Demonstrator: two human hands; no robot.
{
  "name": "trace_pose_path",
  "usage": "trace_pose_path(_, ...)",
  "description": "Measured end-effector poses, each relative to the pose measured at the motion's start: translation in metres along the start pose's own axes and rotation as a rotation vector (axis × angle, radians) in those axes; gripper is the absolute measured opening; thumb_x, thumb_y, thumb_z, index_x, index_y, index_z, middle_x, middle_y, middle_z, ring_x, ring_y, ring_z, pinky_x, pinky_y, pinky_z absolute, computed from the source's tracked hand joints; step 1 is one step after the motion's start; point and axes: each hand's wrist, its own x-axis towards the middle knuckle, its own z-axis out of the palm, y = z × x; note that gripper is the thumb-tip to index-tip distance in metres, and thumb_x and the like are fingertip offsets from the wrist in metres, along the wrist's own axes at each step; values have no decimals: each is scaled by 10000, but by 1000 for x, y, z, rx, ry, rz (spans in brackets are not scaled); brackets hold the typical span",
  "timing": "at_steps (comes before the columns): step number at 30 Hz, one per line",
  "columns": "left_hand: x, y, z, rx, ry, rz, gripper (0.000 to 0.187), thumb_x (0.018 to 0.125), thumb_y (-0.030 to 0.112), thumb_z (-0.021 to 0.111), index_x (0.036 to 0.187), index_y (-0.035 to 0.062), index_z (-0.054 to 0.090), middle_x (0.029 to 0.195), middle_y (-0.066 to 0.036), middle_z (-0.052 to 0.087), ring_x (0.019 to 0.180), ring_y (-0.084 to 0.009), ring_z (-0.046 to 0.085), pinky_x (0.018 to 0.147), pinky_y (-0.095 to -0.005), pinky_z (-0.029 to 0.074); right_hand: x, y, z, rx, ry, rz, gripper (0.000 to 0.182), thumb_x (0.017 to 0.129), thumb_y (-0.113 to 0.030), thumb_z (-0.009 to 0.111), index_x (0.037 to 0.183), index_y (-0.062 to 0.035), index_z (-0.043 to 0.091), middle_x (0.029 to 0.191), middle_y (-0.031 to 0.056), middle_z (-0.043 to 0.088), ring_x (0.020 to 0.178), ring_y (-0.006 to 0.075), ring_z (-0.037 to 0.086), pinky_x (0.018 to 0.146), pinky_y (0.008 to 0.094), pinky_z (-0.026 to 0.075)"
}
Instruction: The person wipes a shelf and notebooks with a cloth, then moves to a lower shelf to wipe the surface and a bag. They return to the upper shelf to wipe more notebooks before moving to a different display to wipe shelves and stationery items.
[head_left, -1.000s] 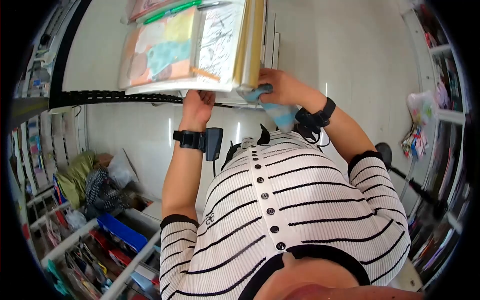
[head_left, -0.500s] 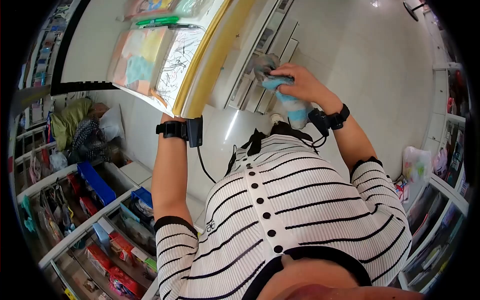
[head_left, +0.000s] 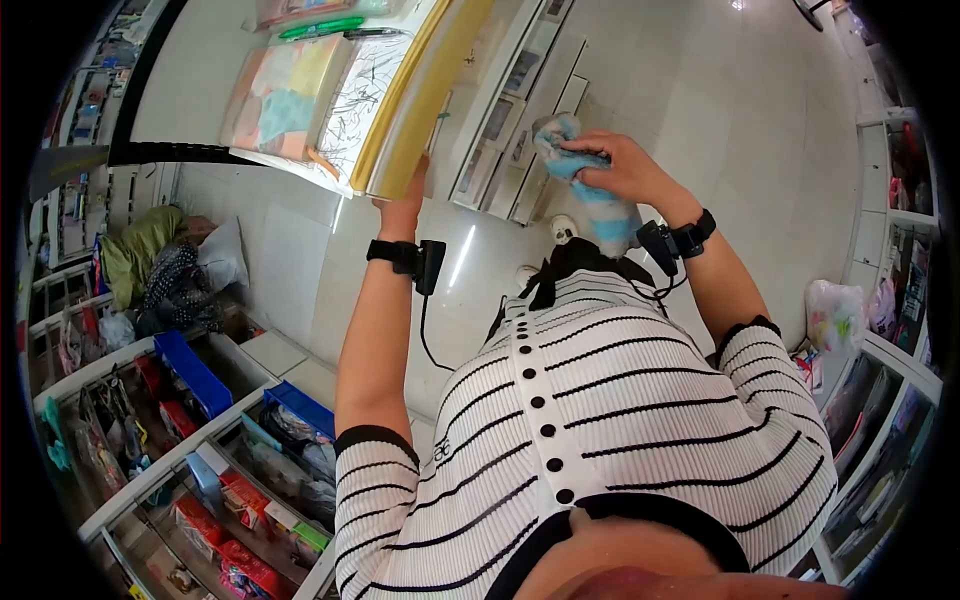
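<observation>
Your right hand (head_left: 622, 168) has its grip clenched on a blue-and-white striped cloth (head_left: 590, 190), bunched so that a wad sticks out past the fingers at 11 o'clock and presses against the white boxed items (head_left: 515, 120) lying side by side there; the loose end hangs down toward your wrist band (head_left: 680, 240). Held wadded like that, the cloth gives you a firm pad to rub with, as far as one can judge. Your left hand (head_left: 405, 205) is raised at 10 o'clock of the cloth, under the lower edge of a stack of large flat art pads (head_left: 330, 95), its yellow spine (head_left: 425, 90) facing you. Whether those fingers are closed on the edge or only propping it you cannot tell, since the stack hides them; it looks tilted up, seemingly to keep it off the boxes beside it. A green pen (head_left: 320, 27) lies at the stack's far side, 12 o'clock. Well apart, at 7 o'clock, shelves with blue bins (head_left: 190, 370) hold small packaged goods, and a plastic bag (head_left: 835, 320) sits at 4 o'clock.
</observation>
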Motion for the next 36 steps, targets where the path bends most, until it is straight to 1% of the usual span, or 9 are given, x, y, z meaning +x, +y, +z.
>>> trace_pose_path(2, -4, 37, 4, 362, 10, -206, 567, 759, 304, 733, 1176, -29, 542, 1116, -191, 601, 1029, -339, 565, 898, -425, 430, 1, 3, -8, -35, -14, -7, 448, 722, -133, 648, 1166, -71, 633, 1106, 128, 596, 1032, 267, 567, 917, 324, 436)
trace_pose_path(6, -5, 51, 7, 354, 42, -187, 621, 726, 319, 757, 1182, -38, 533, 1119, -222, 594, 1040, -383, 557, 889, -430, 432, 19, 15, -28, -66, -37, -33, 443, 736, -108, 659, 1175, -63, 626, 1107, 109, 611, 1016, 225, 573, 914, 307, 434)
trace_pose_path(13, -10, 55, 13, 504, 88, -137, 575, 779, 218, 707, 1232, -48, 472, 1117, -248, 577, 1045, -409, 539, 907, -452, 416, 102, 34, -112, 59, -25, -61, 416, 736, -195, 665, 1134, -74, 650, 1025, 159, 657, 972, 266, 617, 902, 346, 457)
trace_pose_path(18, -10, 60, 36, 569, 93, -333, 582, 809, 137, 663, 1297, -46, 405, 1205, -275, 522, 1117, -419, 499, 933, -448, 402, 212, 27, -167, -165, 187, -388, 444, 754, -288, 667, 1156, -102, 641, 1047, 141, 663, 990, 339, 593, 897, 396, 458)
trace_pose_path(21, -25, 62, 51, 541, 277, -250, 620, 809, 110, 660, 1332, -43, 365, 1297, -279, 453, 1199, -426, 437, 985, -450, 368, 286, 66, -157, -381, 262, -584, 468, 780, -345, 637, 1203, -145, 615, 1099, 121, 645, 1051, 365, 535, 905, 451, 444)
trace_pose_path(24, -50, 70, 69, 611, 438, -278, 659, 812, 97, 658, 1368, -29, 327, 1353, -257, 410, 1258, -421, 382, 1047, -447, 319, 289, 75, -121, -765, 379, -454, 485, 802, -351, 609, 1257, -188, 574, 1207, 95, 593, 1119, 362, 474, 922, 482, 430)
trace_pose_path(26, -78, 66, 79, 673, 562, -258, 617, 791, 100, 658, 1332, -21, 387, 1326, -245, 446, 1237, -423, 400, 1035, -442, 333, 274, 50, -122, -877, 30, -285, 478, 828, -310, 584, 1296, -219, 536, 1294, 55, 536, 1143, 360, 454, 993, 465, 384)
trace_pose_path(31, -172, 54, 102, 575, 575, -503, 638, 810, 82, 641, 1370, -19, 351, 1369, -230, 412, 1275, -380, 385, 1076, -424, 309, 264, 89, -132, -665, 21, -763, 458, 840, -207, 570, 1291, -139, 533, 1232, 112, 576, 1132, 332, 493, 1000, 432, 369)
trace_pose_path(36, -238, 55, 116, 263, 536, -761, 588, 847, 97, 606, 1372, -15, 367, 1355, -213, 431, 1247, -340, 423, 1054, -408, 340, 262, 77, -131, -674, 156, -566, 443, 827, -183, 587, 1256, -80, 556, 1205, 159, 587, 1097, 326, 530, 979, 435, 369)
